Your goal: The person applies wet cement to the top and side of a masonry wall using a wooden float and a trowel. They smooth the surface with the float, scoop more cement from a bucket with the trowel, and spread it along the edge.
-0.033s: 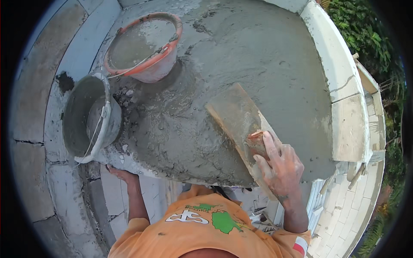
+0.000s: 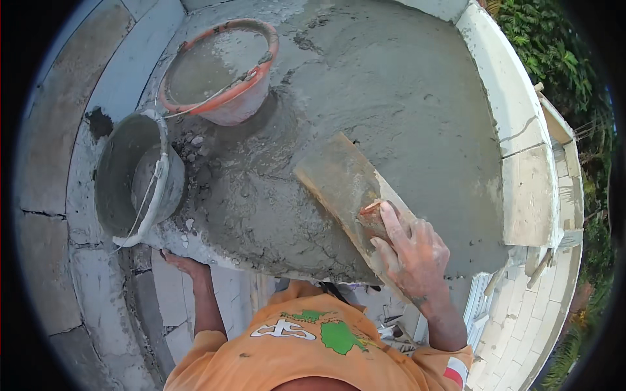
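Observation:
My right hand grips the wooden handle of a long, mortar-smeared float lying on wet grey mortar. My left hand is low at the slab's near edge, below the grey bucket, with fingers stretched out and partly visible, touching the edge. The grey bucket, mortar coating its inside, stands at the left with its wire handle over it. Behind it an orange-rimmed bucket sits in the mortar, holding grey slurry.
A block wall borders the left. A pale low wall runs along the right, with block courses and leafy trees beyond it. The slab's rough near edge is just in front of my body.
My right hand and the float have shifted a little to the left. My left hand and both buckets are where they were.

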Demonstrator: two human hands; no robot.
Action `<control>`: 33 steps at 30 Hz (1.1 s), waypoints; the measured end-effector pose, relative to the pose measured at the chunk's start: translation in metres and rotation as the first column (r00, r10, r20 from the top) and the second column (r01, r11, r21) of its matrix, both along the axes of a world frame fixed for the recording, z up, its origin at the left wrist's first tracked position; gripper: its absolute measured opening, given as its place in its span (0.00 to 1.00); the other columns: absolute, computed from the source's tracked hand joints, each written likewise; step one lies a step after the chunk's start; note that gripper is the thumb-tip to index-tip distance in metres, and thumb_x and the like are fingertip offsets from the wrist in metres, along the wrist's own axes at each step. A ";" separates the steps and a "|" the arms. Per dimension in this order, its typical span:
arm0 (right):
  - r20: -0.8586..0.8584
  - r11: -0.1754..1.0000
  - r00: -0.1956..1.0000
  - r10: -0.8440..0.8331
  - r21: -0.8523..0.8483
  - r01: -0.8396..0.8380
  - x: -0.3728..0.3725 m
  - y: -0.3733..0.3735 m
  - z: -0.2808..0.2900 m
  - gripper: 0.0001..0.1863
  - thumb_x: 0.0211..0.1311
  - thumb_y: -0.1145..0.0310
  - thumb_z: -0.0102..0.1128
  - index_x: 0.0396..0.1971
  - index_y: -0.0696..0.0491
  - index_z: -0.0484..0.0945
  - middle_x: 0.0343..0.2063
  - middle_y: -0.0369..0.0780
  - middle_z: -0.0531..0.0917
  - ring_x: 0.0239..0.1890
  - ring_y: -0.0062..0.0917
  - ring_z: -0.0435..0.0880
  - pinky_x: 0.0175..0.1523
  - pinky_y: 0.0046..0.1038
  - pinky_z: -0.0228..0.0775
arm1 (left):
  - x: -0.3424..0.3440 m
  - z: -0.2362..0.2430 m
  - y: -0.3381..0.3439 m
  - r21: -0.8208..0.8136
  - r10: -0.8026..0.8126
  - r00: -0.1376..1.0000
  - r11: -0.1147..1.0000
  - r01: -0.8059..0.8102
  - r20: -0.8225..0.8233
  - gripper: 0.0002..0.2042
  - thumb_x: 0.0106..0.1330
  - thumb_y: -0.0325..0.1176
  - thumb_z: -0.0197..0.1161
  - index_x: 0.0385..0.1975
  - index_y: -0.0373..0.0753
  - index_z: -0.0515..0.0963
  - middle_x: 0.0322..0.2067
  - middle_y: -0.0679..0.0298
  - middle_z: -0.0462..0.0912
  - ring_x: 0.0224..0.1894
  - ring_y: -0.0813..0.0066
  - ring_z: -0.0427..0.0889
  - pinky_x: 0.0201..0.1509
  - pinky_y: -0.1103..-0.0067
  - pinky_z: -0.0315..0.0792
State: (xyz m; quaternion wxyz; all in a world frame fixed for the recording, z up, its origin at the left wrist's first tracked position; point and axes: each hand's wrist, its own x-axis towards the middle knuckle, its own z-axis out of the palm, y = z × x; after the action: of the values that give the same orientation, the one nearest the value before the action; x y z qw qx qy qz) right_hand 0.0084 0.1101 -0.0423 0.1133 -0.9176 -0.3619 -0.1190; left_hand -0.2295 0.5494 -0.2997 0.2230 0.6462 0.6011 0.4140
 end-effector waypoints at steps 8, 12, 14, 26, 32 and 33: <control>0.098 0.988 0.993 -0.061 -0.136 0.074 0.036 0.010 -0.027 0.34 0.55 0.59 0.67 0.64 0.39 0.70 0.26 0.39 0.70 0.28 0.30 0.76 0.30 0.33 0.73 | 0.019 0.014 -0.010 -0.130 0.018 0.949 0.991 0.024 0.315 0.30 0.77 0.50 0.35 0.67 0.29 0.55 0.65 0.44 0.60 0.66 0.51 0.61 0.72 0.63 0.54; 0.200 0.874 0.894 -0.401 -0.208 0.438 0.071 -0.042 -0.028 0.36 0.54 0.57 0.69 0.66 0.39 0.68 0.28 0.40 0.73 0.31 0.33 0.79 0.33 0.34 0.76 | 0.009 0.004 -0.010 -0.066 0.022 0.987 0.998 -0.011 0.160 0.33 0.77 0.54 0.30 0.67 0.29 0.56 0.68 0.46 0.57 0.70 0.54 0.57 0.74 0.65 0.50; 0.230 0.849 0.864 -0.449 -0.194 0.492 0.080 -0.055 -0.023 0.36 0.54 0.57 0.69 0.66 0.39 0.67 0.29 0.40 0.73 0.31 0.33 0.79 0.33 0.34 0.76 | 0.003 -0.003 -0.006 -0.037 0.011 0.991 0.999 -0.007 0.135 0.34 0.76 0.55 0.28 0.68 0.29 0.56 0.69 0.47 0.56 0.70 0.55 0.56 0.74 0.65 0.49; 0.151 0.987 0.988 -0.033 -0.148 0.056 0.130 0.069 -0.043 0.34 0.57 0.56 0.64 0.65 0.41 0.66 0.31 0.43 0.76 0.34 0.37 0.82 0.35 0.37 0.77 | 0.003 -0.014 0.005 -0.114 -0.030 0.869 0.989 0.099 0.493 0.32 0.77 0.52 0.34 0.68 0.29 0.52 0.68 0.45 0.55 0.69 0.52 0.57 0.72 0.62 0.52; 0.230 0.863 0.870 -0.437 -0.164 0.477 0.208 -0.023 -0.032 0.34 0.57 0.55 0.66 0.64 0.39 0.66 0.33 0.45 0.77 0.35 0.40 0.83 0.37 0.39 0.78 | 0.020 0.008 -0.013 -0.086 -0.058 0.866 0.990 0.115 0.497 0.31 0.78 0.51 0.33 0.68 0.29 0.51 0.68 0.42 0.54 0.68 0.49 0.58 0.72 0.61 0.53; 0.232 0.843 0.846 -0.480 -0.145 0.518 0.219 -0.028 -0.025 0.34 0.57 0.55 0.66 0.64 0.39 0.66 0.33 0.45 0.77 0.36 0.41 0.83 0.37 0.40 0.78 | 0.020 0.008 -0.013 -0.100 -0.039 0.837 0.989 0.112 0.546 0.31 0.78 0.52 0.32 0.69 0.29 0.50 0.68 0.42 0.53 0.68 0.50 0.58 0.72 0.61 0.52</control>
State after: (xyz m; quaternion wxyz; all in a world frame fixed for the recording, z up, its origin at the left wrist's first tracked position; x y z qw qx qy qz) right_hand 0.2273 0.0818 -0.0677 -0.0502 -0.9715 -0.1289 -0.1925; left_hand -0.2098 0.5369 -0.2916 0.4407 0.5104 0.5126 0.5315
